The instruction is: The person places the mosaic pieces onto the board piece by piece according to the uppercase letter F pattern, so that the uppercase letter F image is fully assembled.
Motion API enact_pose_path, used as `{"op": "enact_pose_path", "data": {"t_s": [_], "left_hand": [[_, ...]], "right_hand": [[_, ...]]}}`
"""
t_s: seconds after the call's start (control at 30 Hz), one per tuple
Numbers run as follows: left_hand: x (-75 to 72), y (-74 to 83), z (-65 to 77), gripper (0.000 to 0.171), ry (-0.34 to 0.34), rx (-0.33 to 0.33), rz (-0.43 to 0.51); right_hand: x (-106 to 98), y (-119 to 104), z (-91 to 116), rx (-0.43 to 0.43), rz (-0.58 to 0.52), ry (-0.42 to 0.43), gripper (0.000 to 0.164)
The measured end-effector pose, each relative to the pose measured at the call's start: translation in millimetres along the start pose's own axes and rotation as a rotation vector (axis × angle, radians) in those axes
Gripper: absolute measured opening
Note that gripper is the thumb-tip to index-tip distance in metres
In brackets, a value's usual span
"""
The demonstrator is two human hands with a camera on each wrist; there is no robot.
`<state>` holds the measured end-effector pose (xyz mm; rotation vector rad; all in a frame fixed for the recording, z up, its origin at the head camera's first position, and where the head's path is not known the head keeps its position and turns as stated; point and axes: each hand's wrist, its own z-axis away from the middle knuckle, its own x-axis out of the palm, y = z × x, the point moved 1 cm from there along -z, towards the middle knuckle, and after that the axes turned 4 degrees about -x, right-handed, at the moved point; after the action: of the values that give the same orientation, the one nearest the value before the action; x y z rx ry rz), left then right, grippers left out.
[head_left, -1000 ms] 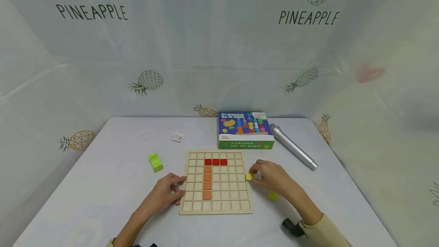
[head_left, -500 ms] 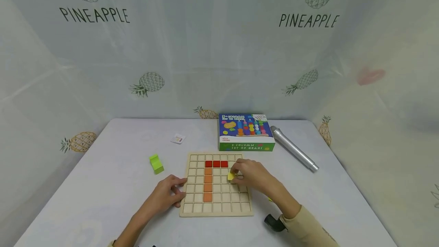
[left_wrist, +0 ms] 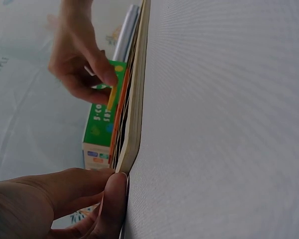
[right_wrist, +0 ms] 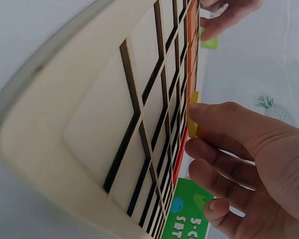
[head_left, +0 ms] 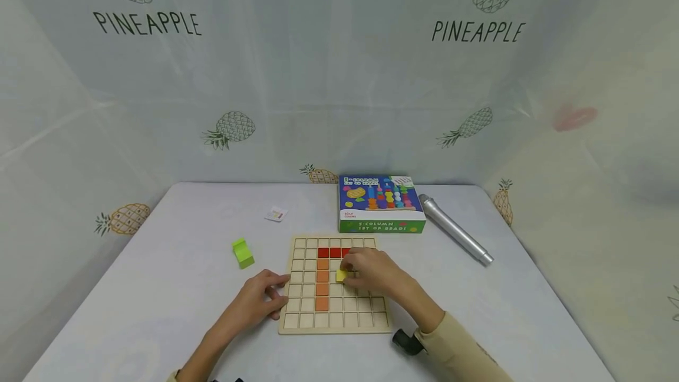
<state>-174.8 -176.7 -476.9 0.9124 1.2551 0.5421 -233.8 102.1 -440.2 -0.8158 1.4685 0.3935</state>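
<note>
A wooden grid board point(head_left: 361, 330) lies flat on the table. A red row of tiles point(head_left: 335, 253) is set near its top, and a column of orange tiles point(head_left: 322, 289) runs down from the row's left end. Just right of that column, my right hand point(head_left: 373, 271) pinches a square yellow tile point(head_left: 340, 276) between thumb and fingers; in the right wrist view the yellow tile point(right_wrist: 194, 117) stands on edge by the grid. My left hand point(head_left: 258, 295) touches the board's left edge with spread thumb and fingertips, also seen in the left wrist view.
Lime green blocks point(head_left: 243, 254) sit left of the board. Behind it are a small white card point(head_left: 276, 214) and a colourful bead-set box point(head_left: 381, 205). A silver microphone point(head_left: 457, 230) lies to the right of the box. A patterned curtain point(head_left: 339, 75) hangs behind the table.
My right hand has carried the yellow tile leftward from beside the board to over its middle. Another yellow piece on the right is now hidden by the arm. The left hand stays put.
</note>
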Motion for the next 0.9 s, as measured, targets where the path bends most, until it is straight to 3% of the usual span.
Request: {"op": "enact_pose_path", "data": {"t_s": [0.9], "left_hand": [[1.2, -1.5, 0.4, 0.049, 0.01, -0.009, -0.002]], "right_hand": [[8.5, -4.3, -10.4, -0.006, -0.012, -0.022, 0.021]]}}
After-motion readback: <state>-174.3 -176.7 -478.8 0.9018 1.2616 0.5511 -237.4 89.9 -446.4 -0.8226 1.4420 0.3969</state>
